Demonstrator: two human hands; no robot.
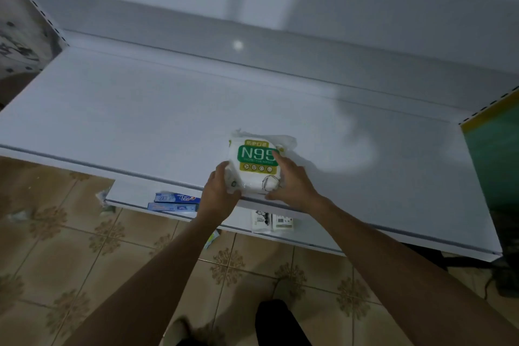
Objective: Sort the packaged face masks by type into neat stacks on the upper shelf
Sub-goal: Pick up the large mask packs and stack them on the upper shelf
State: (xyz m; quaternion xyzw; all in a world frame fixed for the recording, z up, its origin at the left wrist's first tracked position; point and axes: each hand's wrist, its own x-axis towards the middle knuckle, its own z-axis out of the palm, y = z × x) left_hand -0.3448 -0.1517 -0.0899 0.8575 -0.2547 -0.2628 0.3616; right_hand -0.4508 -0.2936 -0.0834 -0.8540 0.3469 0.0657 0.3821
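The left hand (pixel 220 191) and right hand (pixel 292 185) each gripped a side of the N95 mask pack (pixel 257 161) at the upper shelf's (pixel 140 121) front edge, apparently starting a stack there, and the next move likely called for letting go and fetching another pack from below that shelf

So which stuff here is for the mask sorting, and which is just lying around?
For the job: N95 mask pack, held by left hand and right hand; upper shelf; white packets below, maybe masks.
Just lying about: toothpaste boxes.
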